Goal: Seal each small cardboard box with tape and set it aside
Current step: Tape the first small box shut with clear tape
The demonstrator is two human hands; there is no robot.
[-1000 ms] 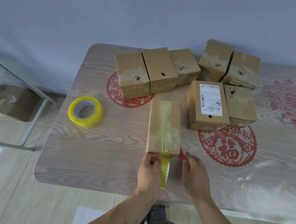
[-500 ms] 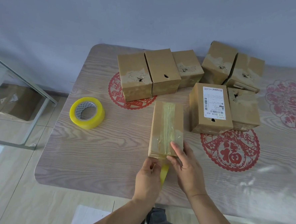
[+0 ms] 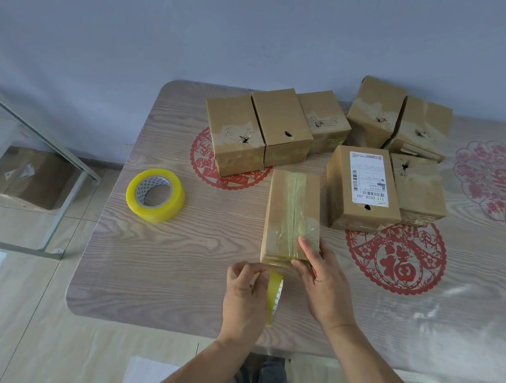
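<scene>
We list: one rounded wood-grain table (image 3: 159,253) with red paper-cut motifs. Seven brown cardboard boxes (image 3: 282,128), torn and punctured, at the back. One box (image 3: 292,214) near centre, a glossy tape strip down its top. One yellow tape roll (image 3: 155,195), lying flat at left. Our right hand (image 3: 319,275), fingers straight, presses the box's near edge, as half a second ago. Our left hand (image 3: 244,291) pinches a second yellow roll (image 3: 273,296), now lower.

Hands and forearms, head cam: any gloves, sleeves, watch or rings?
None visible. The left hand and right hand are bare, no gloves. Both forearms are uncovered right down to the frame edge. No watch, band or ring shows.
</scene>
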